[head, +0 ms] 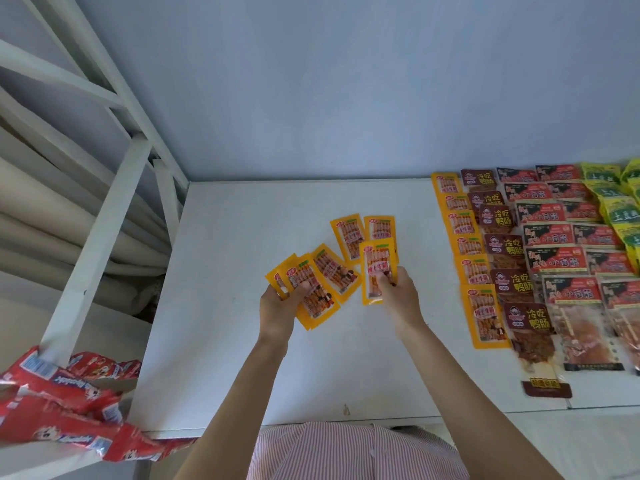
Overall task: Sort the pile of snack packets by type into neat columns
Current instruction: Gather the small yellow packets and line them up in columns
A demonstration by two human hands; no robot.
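A person's left hand (282, 301) is gripping a fanned stack of orange packets (313, 289) over the white table (214, 306), while the right hand (398, 296) is pinching one orange packet (375, 268) at its 11 o'clock. Sorted columns (540, 258) are lying at 3 o'clock.
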